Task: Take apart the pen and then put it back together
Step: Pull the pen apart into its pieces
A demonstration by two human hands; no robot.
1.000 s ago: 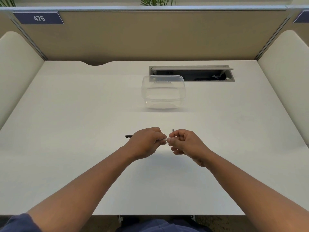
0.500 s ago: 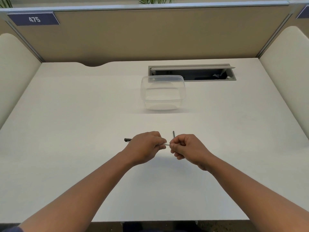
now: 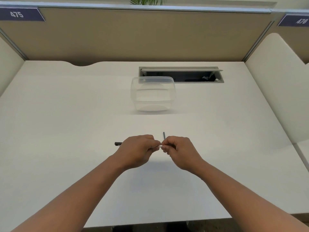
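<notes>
Just above the near worktop (image 3: 66,131), the pen (image 3: 118,143) lies crosswise, clamped in the left hand (image 3: 138,149) while the right hand (image 3: 179,150) pinches its pale end and a thin dark rod (image 3: 164,135). Light, stiff and slick, it seems best held firmly at the barrel, since its small parts could slip

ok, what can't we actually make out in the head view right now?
- Pen barrel: only its dark end shows, the rest is inside the left hand.
- White piece between the hands: too small to identify.
- Thin dark rod: its lower end is hidden by the right hand.
- Cable tray contents: too dark.
</notes>
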